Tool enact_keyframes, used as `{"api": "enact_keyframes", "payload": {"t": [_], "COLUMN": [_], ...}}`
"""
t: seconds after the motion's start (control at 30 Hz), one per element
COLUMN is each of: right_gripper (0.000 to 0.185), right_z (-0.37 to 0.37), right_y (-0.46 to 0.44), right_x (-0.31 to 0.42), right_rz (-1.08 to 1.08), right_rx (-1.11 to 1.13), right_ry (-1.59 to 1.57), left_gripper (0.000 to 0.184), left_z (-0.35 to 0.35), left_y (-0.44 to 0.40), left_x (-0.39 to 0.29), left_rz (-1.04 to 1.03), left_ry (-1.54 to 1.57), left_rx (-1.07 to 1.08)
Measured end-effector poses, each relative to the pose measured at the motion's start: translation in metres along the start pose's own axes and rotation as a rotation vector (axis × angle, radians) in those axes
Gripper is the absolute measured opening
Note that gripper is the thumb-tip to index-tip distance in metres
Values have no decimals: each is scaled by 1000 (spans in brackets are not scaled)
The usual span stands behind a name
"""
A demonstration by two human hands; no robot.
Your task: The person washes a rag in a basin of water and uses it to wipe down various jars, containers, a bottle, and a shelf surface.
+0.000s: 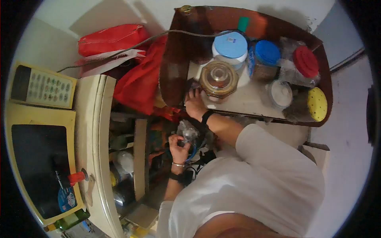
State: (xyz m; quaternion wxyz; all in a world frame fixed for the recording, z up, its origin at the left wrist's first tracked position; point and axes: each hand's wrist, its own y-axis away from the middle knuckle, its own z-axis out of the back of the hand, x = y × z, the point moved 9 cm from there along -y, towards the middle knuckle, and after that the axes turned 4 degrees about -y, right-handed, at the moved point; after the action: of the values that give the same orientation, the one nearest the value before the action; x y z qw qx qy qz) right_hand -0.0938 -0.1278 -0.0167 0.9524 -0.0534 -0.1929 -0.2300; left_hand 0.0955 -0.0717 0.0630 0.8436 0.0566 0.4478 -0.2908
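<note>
Left hand (178,151): holding bag (187,131), apparently. Right hand (194,106): grip unclear, beside jar (219,80); a nudge could topple it.

The light is dim, the edges bowed (corners black).

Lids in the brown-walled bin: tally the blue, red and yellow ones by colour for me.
Blue lids: 2
Red lid: 1
Yellow lid: 1
Total: 4
</note>
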Motion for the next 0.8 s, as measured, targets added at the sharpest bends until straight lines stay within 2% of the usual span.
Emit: {"api": "enact_keyframes", "payload": {"t": [0.03, 0.1, 0.13, 0.27, 0.37, 0.4, 0.47, 0.5, 0.53, 0.57, 0.63, 0.7, 0.73, 0.77, 0.8], "right_gripper": [43, 50, 50, 49, 34, 29, 27, 26, 29, 27, 24, 19, 19, 22, 22], "right_z": [2, -4, 28, 43, 43, 70, 48, 63, 63, 63, 42, 51, 82, 38, 93], "right_y": [13, 40, 56, 69, 99, 111, 116, 126, 143, 129, 130, 134, 138, 134, 138], "right_x": [-4, 8, 8, -22, -30, -30, -46, -45, -36, -61, -72, -86, -89, -109, -114], "right_rz": [-9, 216, 237, 226, 431, 491, 561, 675, 879, 544, 642, 545, 445, 567, 356], "right_rx": [-3, 155, 129, 180, 298, 69, 38, -97, 113, 111, 261, 434, 293, 228, 296], "right_ry": [6, -41, 30, 1, 47, 69, -46, 95, 527, 169, 231, 97, 82, 324, 45], "left_gripper": [29, 27, 27, 27, 27, 29, 30, 34, 39, 42, 45, 49, 49, 49, 50], "left_z": [0, -3, -4, -24, -51, -58, -73, -80, -91, -92, -101, -103, -104, -98, -84], "left_y": [-8, -23, -32, -67, -91, -97, -103, -101, -105, -108, -110, -113, -116, -119, -119], "left_x": [-7, -17, -28, -60, -63, -69, -72, -62, -49, -47, -37, -33, -30, -33, -44], "left_rz": [-38, -85, -107, -199, -145, -144, -77, -222, -163, -5, -21, 72, 102, 83, 78], "left_ry": [-6, 12, -36, -142, -219, -259, -333, -497, -565, -538, -663, -662, -646, -638, -525], "left_rx": [-29, -77, -86, -151, -144, -128, -69, -233, -149, -44, 10, 151, 215, 178, 90]}}
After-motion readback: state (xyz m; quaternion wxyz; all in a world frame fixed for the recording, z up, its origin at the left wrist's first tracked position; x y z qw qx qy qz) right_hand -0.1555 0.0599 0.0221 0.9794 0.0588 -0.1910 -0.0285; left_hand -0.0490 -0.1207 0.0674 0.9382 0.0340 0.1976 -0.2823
